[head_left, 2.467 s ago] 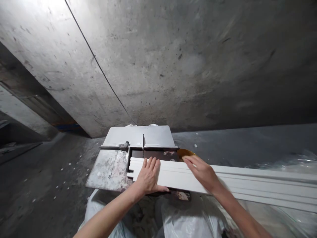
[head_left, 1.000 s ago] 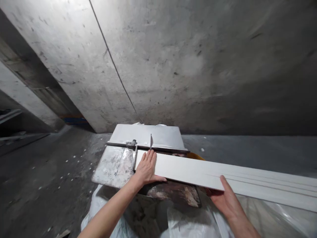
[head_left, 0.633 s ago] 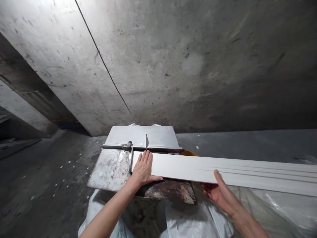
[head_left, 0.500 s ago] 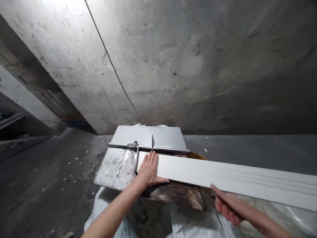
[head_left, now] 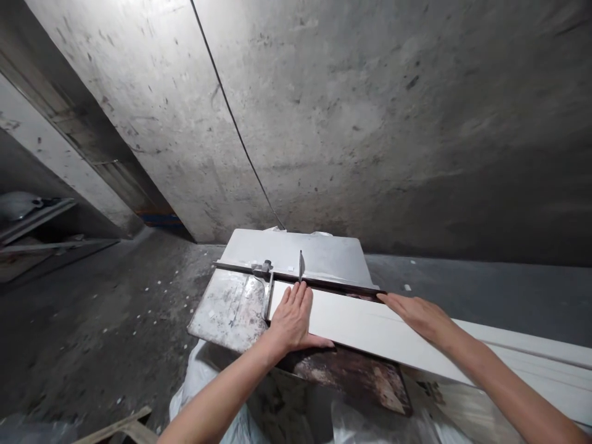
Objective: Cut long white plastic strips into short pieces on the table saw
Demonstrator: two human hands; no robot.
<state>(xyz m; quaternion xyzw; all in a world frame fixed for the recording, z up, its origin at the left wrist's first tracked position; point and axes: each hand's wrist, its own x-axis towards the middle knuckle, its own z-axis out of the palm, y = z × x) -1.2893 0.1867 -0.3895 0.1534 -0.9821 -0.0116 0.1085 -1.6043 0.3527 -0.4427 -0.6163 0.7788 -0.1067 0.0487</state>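
Note:
A long white board (head_left: 351,318) lies across a table saw (head_left: 222,308) and runs off to the right. Its left end meets an upright metal stop (head_left: 269,299). My left hand (head_left: 293,314) is open and flat on the board near that end, thumb out along the near edge. Just beyond its fingertips stands the thin saw blade (head_left: 300,266). Further right, my right hand (head_left: 419,314) reaches across the board with fingers stretched out, their tips at the far edge beside a dark rail (head_left: 342,287).
Behind the saw rises a grey concrete wall (head_left: 346,123) with a dark cable (head_left: 235,123) hanging down it. White plastic bags (head_left: 194,370) sit under the saw. Small white offcuts dot the floor (head_left: 152,308). A shelf (head_left: 37,222) stands at far left.
My right hand has moved from the near edge of the board over to its far edge. The left hand stays on the board. The view has shifted slightly left.

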